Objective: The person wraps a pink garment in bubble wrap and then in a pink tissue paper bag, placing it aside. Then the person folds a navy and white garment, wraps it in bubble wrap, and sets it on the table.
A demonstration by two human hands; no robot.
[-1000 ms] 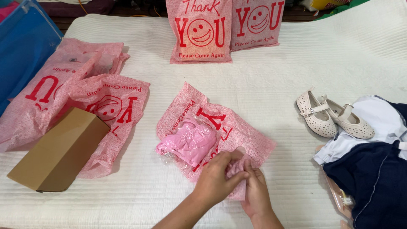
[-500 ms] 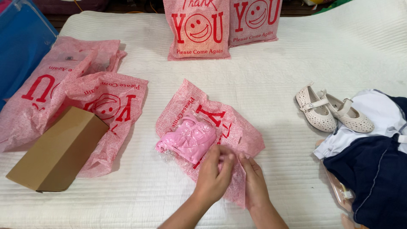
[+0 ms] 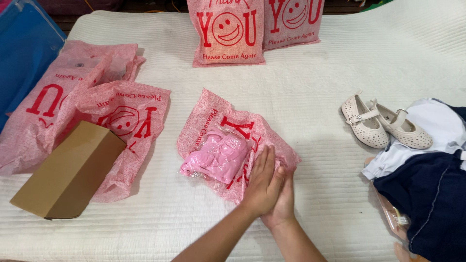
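Observation:
A pink plastic bag with red print (image 3: 213,114) lies flat in the middle of a white quilted cover (image 3: 330,68). On it rests a pink item in clear wrap (image 3: 216,156). My left hand (image 3: 262,183) lies flat, fingers straight, on the bag's folded lower right corner. My right hand (image 3: 285,201) sits partly under the left, also pressed flat on that fold. Neither hand grips anything.
A brown cardboard box (image 3: 68,172) lies at the left on more pink bags (image 3: 63,102). Two filled pink bags (image 3: 227,31) stand at the back. White child's shoes (image 3: 383,123) and navy and white clothes (image 3: 427,184) lie at the right. A blue bin (image 3: 24,53) stands far left.
The hands went from pinching and folding the bag's lower right corner to pressing flat on it, left over right. The corner is now folded in.

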